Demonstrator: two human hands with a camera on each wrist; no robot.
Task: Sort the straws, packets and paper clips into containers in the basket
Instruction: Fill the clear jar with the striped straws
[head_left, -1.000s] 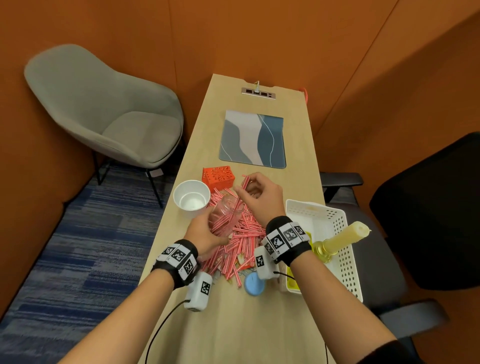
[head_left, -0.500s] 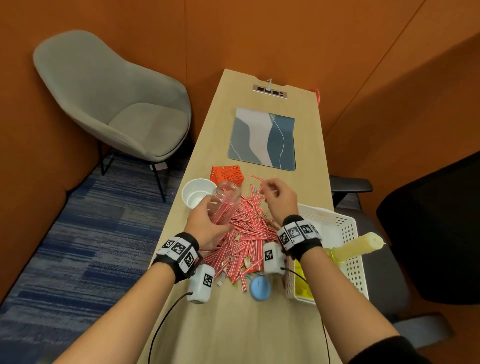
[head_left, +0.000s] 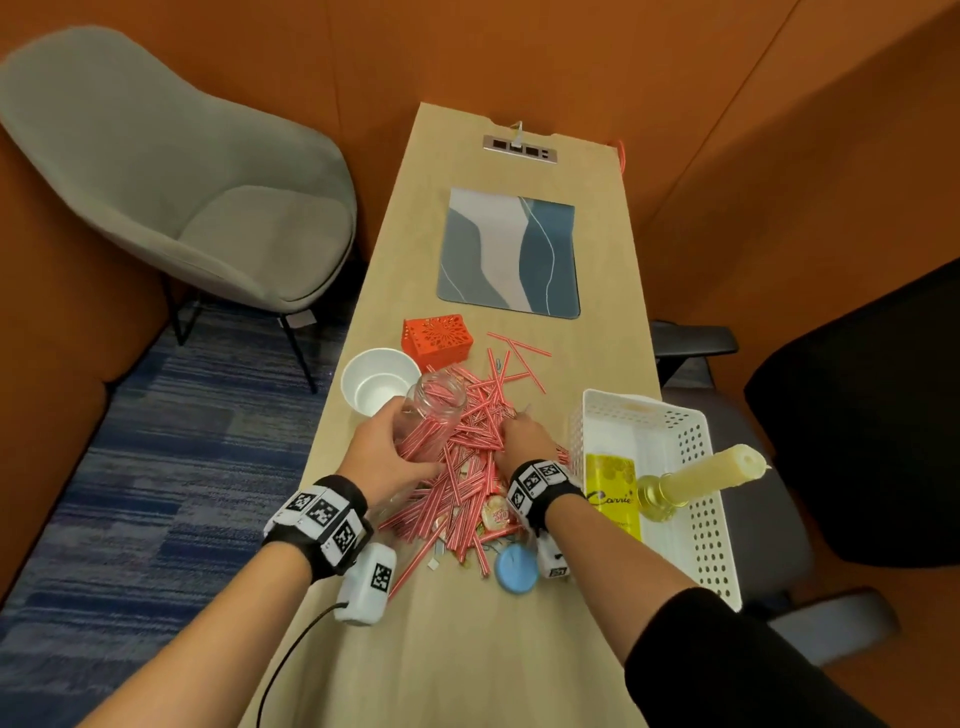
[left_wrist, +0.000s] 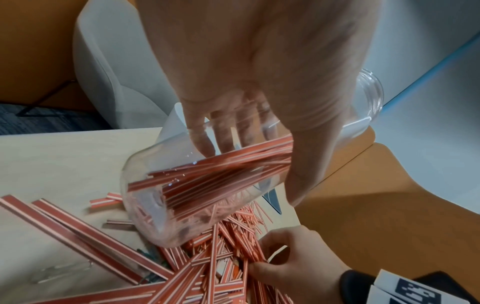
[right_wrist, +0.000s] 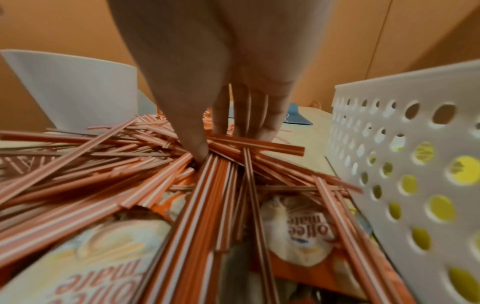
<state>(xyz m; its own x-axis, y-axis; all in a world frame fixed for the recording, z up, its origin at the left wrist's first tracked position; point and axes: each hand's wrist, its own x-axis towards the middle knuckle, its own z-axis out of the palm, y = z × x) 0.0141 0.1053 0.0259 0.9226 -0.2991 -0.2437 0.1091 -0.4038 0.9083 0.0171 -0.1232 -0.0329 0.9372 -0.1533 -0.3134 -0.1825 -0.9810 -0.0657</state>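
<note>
Red-and-white striped straws (head_left: 470, 441) lie in a loose heap mid-bench, just left of the white perforated plastic basket (head_left: 698, 499). Orange-and-cream creamer packets (head_left: 496, 514) sit half buried at the heap's near edge; in the head view one small paper clip (head_left: 497, 362) shows on the heap's far side.

Left hand (head_left: 387, 457) wraps fingers and thumb round a clear plastic jar (head_left: 434, 410). The jar is tilted, its base on the heap's left side and its mouth up and away, already part-filled with straws; likely held at a slant so further straws slide in lengthwise.

Right hand (head_left: 524, 441) is down on the heap beside the basket, thumb and fingertips (right_wrist: 200, 148) closing on a bundle of straws. Pinching several at once looks like the efficient route.

Left of the heap: white paper cup (head_left: 379, 379); beyond it an orange perforated box (head_left: 436, 340), both probably for packets and clips. Inside the basket: a yellow carton (head_left: 613, 493) and a yellow bottle (head_left: 696, 480). A blue round lid (head_left: 516, 569) lies at the heap's near edge on the light wooden bench (head_left: 467, 649).
</note>
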